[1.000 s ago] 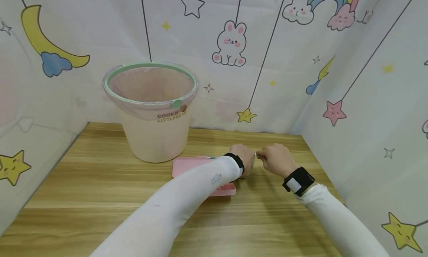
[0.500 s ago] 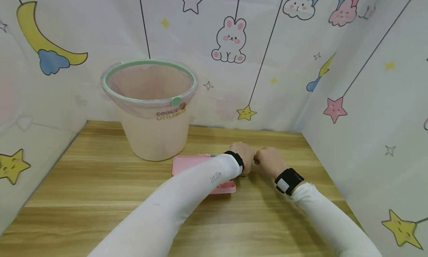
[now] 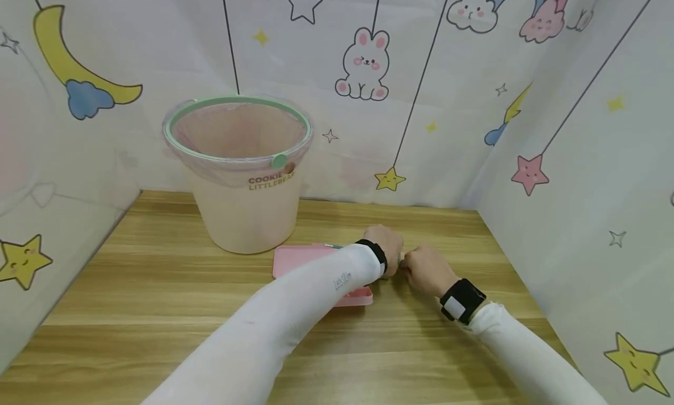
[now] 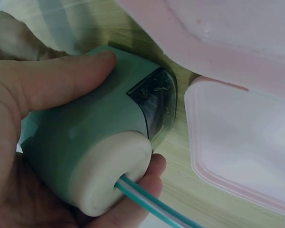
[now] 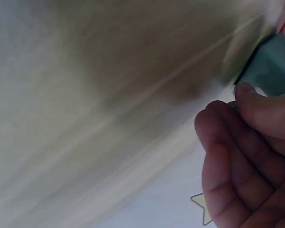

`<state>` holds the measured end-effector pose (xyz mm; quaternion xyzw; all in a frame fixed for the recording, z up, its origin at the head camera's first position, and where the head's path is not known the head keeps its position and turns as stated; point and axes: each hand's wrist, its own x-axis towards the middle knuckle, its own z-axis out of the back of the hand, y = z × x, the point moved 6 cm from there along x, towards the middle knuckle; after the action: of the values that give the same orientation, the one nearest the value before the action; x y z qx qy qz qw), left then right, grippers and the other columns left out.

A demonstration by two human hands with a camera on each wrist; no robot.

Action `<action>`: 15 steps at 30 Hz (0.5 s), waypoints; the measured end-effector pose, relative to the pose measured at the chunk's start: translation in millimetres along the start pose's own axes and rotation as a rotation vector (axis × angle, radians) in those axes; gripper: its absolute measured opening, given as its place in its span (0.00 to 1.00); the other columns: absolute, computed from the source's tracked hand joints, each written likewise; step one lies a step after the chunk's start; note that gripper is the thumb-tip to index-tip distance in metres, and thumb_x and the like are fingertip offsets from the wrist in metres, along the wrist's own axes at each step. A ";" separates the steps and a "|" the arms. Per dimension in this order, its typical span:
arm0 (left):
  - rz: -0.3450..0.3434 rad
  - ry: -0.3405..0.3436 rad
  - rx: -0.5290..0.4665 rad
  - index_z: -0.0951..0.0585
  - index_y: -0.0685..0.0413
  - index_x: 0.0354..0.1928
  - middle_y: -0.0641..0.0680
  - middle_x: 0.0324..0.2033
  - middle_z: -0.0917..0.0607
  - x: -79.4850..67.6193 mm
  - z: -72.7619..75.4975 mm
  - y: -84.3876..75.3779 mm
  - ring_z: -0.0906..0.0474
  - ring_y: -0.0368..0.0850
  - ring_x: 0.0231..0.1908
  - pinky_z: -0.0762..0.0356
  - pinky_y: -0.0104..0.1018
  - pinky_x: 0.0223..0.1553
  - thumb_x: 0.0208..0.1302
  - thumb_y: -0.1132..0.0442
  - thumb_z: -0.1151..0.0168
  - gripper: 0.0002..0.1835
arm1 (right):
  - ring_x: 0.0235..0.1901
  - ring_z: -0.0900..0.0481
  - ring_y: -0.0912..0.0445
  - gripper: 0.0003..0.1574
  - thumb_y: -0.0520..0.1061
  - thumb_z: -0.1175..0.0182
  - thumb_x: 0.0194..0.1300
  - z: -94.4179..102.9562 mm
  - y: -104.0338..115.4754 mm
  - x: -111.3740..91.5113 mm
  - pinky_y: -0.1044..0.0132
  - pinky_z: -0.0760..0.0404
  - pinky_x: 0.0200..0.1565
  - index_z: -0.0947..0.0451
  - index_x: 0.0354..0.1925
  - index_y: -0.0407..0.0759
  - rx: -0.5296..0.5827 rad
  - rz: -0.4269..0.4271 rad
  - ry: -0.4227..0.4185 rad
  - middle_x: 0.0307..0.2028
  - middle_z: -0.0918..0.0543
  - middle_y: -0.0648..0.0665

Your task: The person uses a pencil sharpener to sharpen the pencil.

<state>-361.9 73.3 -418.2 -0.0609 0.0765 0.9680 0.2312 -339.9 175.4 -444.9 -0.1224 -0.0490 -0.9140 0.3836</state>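
Observation:
My left hand (image 3: 384, 250) grips a green pencil sharpener (image 4: 99, 109), thumb along its top and fingers underneath. The sharpener has a cream round face and a dark see-through window with shavings behind it. From the hole in that face sticks a teal-and-white striped pencil (image 4: 147, 202). On the sharpener's other side, my right hand (image 3: 429, 270) has thumb and forefinger pinched on its small crank handle, which the fingertips mostly hide. In the right wrist view the other fingers (image 5: 217, 173) curl loosely below the thumb. The left hand hides the sharpener in the head view.
A pink case lies open, its flat half (image 3: 297, 258) and its shallower front part (image 3: 355, 298) partly behind my left sleeve. Behind it stands a tall bag-lined bucket (image 3: 247, 212) with a green rim. Printed cloth walls enclose the wooden table (image 3: 158, 288).
My right hand first moved in toward the left hand and down, then slightly lower and outward, still pinching. The left hand stays nearly in place around the sharpener.

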 end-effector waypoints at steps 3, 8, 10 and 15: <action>0.004 -0.005 0.006 0.24 0.41 0.28 0.42 0.24 0.26 -0.3 2.7 0.8 0.27 0.38 0.26 0.29 0.34 0.20 0.77 0.46 0.38 0.17 | 0.21 0.40 0.64 0.23 0.29 0.28 0.58 6.1 6.7 -4.1 0.69 0.37 0.25 0.23 0.16 0.50 0.033 0.011 0.017 0.18 0.36 0.59; 0.014 -0.019 0.024 0.25 0.41 0.27 0.41 0.23 0.27 -1.0 4.9 1.5 0.30 0.37 0.25 0.30 0.33 0.19 0.73 0.47 0.37 0.16 | 0.22 0.42 0.66 0.30 0.31 0.25 0.62 18.8 14.9 -10.6 0.71 0.40 0.26 0.31 0.16 0.53 0.078 0.010 0.030 0.20 0.39 0.60; 0.019 -0.019 0.028 0.24 0.41 0.28 0.41 0.23 0.26 -1.2 3.5 0.6 0.30 0.37 0.25 0.30 0.33 0.19 0.74 0.47 0.36 0.16 | 0.21 0.41 0.67 0.30 0.33 0.24 0.64 24.3 17.6 -13.3 0.72 0.38 0.26 0.30 0.17 0.53 0.075 0.017 0.032 0.19 0.37 0.59; 0.020 -0.002 0.032 0.21 0.40 0.29 0.41 0.24 0.24 -1.6 -0.2 -3.7 0.29 0.36 0.25 0.28 0.34 0.21 0.77 0.48 0.35 0.15 | 0.21 0.39 0.69 0.29 0.35 0.23 0.66 34.8 21.5 -18.6 0.72 0.38 0.28 0.29 0.19 0.54 0.043 0.031 0.033 0.19 0.35 0.59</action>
<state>-358.8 75.8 -418.6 -0.0552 0.0925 0.9689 0.2226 -305.6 179.5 -416.3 -0.0998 -0.0604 -0.9087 0.4009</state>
